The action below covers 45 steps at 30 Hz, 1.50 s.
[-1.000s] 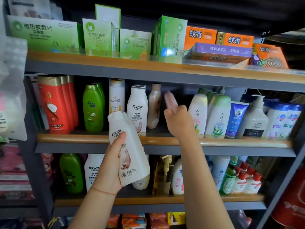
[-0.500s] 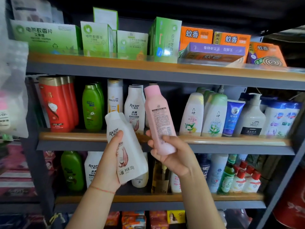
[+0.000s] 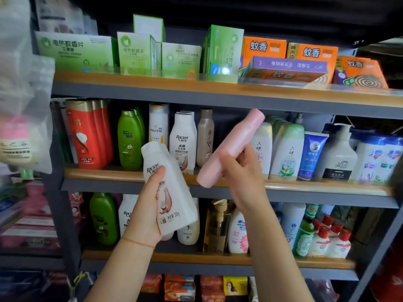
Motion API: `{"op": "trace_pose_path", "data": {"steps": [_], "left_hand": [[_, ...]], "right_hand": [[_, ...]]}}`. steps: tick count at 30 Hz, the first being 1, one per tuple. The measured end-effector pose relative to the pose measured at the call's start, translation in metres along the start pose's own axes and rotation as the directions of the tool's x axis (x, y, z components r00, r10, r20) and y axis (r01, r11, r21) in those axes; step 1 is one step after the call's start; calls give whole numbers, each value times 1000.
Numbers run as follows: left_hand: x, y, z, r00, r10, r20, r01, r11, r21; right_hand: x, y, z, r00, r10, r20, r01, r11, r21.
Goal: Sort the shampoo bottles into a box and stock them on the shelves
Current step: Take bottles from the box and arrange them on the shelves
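The left hand (image 3: 148,214) has its grip clamped on a white shampoo bottle (image 3: 168,192), held tilted in front of the middle shelf (image 3: 305,186). The right hand (image 3: 242,171) grips a pink bottle (image 3: 229,149), slanted with its cap up to the right, just beside the white one.

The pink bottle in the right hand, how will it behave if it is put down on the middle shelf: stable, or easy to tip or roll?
The pink bottle looks tall and slim, so standing it would probably tip easily. Its rounded body would likely roll if laid flat. The right hand holds it tilted without visible denting, so it seems stiff.
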State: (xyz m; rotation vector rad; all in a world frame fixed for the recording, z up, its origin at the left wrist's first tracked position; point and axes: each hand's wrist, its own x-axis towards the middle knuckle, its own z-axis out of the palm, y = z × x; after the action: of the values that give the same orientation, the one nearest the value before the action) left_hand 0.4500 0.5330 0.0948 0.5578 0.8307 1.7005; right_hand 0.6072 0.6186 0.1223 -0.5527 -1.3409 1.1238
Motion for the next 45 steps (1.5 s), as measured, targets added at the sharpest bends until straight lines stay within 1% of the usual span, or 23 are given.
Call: {"op": "trace_pose_path", "data": {"steps": [1, 2, 4, 6, 8, 14, 17, 19, 25, 31, 34, 36, 38, 41, 45], "left_hand": [[-1, 0, 1, 1000, -2, -2, 2, 1000, -7], [-1, 1, 1, 1000, -4, -2, 4, 1000, -11], [-1, 2, 0, 1000, -2, 1, 2, 1000, -10], [-1, 4, 0, 1000, 2, 9, -2, 1000, -3], [-1, 6, 1, 1000, 6, 0, -6, 1000, -7], [3, 9, 0, 999, 36, -38, -36, 999, 11], [5, 8, 0, 998, 39, -43, -39, 999, 10], [5, 7, 2, 999, 30, -45, -29, 1000, 8], [5, 5, 7, 998, -9, -54, 7, 1000, -23], [7, 4, 8, 999, 0, -51, 1, 1000, 10], [10, 6, 7, 999, 6, -39, -6, 1000, 18], [10, 6, 7, 999, 2, -36, -2, 1000, 16], [11, 4, 7, 999, -3, -39, 3, 1000, 1], [9, 3, 8, 998, -14, -56, 14, 1000, -12], [10, 4, 6, 998, -12, -63, 11, 1000, -22]], "right_hand": [[3, 1, 4, 997, -54, -51, 44, 985, -167], [8, 2, 7, 992, -98, -85, 70, 956, -283], [18, 3, 12, 977, -181, -114, 124, 913, -389], [32, 3, 15, 966, -231, -112, 164, 892, -422], [47, 3, 17, 972, -213, -102, 141, 870, -473], [76, 12, 12, 994, -74, -78, 13, 801, -599], [85, 22, 9, 996, 20, -88, -69, 788, -612], [92, 26, 9, 995, 49, -92, -95, 781, -617], [110, 37, 13, 993, 95, -71, -118, 755, -645], [122, 41, 9, 984, 173, -48, -163, 747, -644], [126, 39, -1, 968, 250, -31, -225, 803, -551], [128, 36, -4, 958, 287, 2, -261, 875, -408], [130, 35, -4, 959, 282, 33, -260, 919, -296], [136, 36, 1, 969, 234, 83, -204, 941, -270], [142, 39, 12, 969, 209, 132, -165, 944, -286]]}}
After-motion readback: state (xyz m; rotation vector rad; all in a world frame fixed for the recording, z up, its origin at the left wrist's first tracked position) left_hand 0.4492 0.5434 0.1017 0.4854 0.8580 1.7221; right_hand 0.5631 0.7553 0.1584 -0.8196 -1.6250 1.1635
